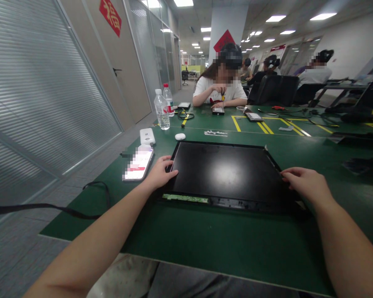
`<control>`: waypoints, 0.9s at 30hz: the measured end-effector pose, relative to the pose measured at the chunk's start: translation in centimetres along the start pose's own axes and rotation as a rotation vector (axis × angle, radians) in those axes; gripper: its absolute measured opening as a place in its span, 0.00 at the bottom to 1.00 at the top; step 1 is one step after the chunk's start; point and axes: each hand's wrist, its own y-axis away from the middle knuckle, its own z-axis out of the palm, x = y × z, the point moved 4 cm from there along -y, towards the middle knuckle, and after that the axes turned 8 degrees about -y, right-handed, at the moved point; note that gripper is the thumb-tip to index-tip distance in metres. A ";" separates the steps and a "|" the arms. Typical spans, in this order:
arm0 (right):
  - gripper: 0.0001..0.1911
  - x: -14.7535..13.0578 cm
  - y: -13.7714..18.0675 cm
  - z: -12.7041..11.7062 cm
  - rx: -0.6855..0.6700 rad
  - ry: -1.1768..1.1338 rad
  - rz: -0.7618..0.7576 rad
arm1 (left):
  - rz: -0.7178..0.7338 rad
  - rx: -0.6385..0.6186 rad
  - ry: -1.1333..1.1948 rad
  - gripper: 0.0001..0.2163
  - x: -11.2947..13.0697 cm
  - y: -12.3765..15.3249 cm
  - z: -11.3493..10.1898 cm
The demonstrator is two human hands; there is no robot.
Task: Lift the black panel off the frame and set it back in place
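A black flat screen panel (226,171) lies face up on the green table (205,244), with a thin green circuit strip (185,198) along its near edge. My left hand (159,173) grips the panel's left edge, fingers curled over it. At the right edge my right hand (304,185) holds the panel near its near corner, fingers bent over the rim.
A lit phone (139,164) lies left of the panel, with a white box (147,135), a white earbud case (180,136) and two water bottles (162,109) beyond. A black strap (65,209) hangs off the left edge. A person (220,89) sits across the table; others sit behind.
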 end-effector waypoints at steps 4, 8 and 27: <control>0.14 -0.1 0.1 0.0 -0.021 -0.027 0.018 | 0.009 -0.006 0.003 0.22 -0.1 -0.1 0.0; 0.14 0.0 0.0 -0.1 -0.008 -0.052 0.014 | -0.014 -0.009 0.019 0.22 0.0 0.0 -0.1; 0.13 -0.7 0.7 -0.3 -0.010 -0.093 0.052 | -0.145 0.031 0.351 0.24 0.8 0.4 -0.3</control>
